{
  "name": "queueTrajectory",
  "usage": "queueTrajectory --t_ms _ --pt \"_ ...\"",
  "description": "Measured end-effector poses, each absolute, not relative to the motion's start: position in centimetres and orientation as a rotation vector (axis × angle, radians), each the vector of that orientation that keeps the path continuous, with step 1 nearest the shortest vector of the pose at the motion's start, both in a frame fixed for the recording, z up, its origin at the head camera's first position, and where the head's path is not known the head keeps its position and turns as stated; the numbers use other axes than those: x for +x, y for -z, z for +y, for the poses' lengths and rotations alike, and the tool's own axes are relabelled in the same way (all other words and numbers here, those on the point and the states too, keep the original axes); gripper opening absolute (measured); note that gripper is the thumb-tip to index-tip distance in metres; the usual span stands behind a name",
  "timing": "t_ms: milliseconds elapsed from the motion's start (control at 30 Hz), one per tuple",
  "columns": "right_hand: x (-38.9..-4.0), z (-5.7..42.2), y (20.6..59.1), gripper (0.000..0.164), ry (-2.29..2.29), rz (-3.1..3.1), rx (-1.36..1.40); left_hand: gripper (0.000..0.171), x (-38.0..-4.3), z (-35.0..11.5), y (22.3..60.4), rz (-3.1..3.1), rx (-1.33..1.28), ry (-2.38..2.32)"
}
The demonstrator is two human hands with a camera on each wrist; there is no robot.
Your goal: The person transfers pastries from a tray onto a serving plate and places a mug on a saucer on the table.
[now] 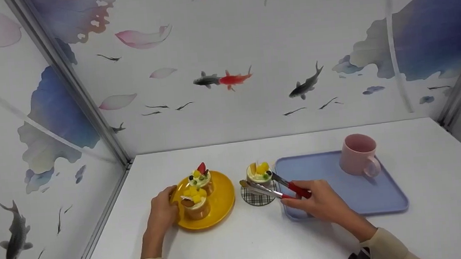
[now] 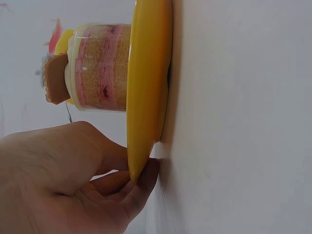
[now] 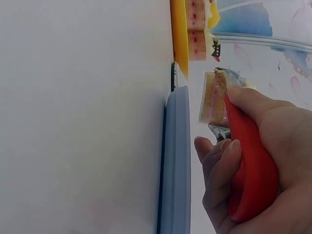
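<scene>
My left hand (image 1: 164, 208) pinches the near-left rim of a yellow plate (image 1: 224, 192), thumb above and fingers beneath in the left wrist view. Two dessert cups stand upright on that plate: a mango-topped one (image 1: 197, 211) in front, a strawberry-topped one (image 1: 200, 180) behind. My right hand (image 1: 322, 200) grips red-handled metal tongs (image 1: 300, 190). Between the tongs' tips is a third fruit-topped dessert cup (image 3: 214, 97), layered in pink and yellow. The right wrist view shows that cup raised above a round plaid coaster (image 1: 259, 200), with a gap beneath it.
A blue tray (image 1: 313, 166) lies to the right of the coaster, partly under my right hand. On its far right stands a pink mug (image 1: 358, 156). Patterned panels (image 1: 254, 115) bound the white table (image 1: 240, 245) at the back and sides.
</scene>
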State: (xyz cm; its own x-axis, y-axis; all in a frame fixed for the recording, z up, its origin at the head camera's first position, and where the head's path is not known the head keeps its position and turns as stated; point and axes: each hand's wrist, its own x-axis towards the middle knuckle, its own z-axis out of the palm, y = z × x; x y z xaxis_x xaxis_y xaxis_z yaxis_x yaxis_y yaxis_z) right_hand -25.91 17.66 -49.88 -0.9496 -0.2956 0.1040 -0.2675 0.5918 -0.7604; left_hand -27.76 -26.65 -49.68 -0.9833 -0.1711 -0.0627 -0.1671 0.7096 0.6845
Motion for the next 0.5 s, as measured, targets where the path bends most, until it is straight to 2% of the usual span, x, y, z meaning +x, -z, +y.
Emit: queueTrajectory --t_ms 500 --pt "-25.8 16.0 50.1 0.066 1.305 2.766 -0.530 0.060 -27.8 -26.5 49.5 -2.924 0.289 1.153"
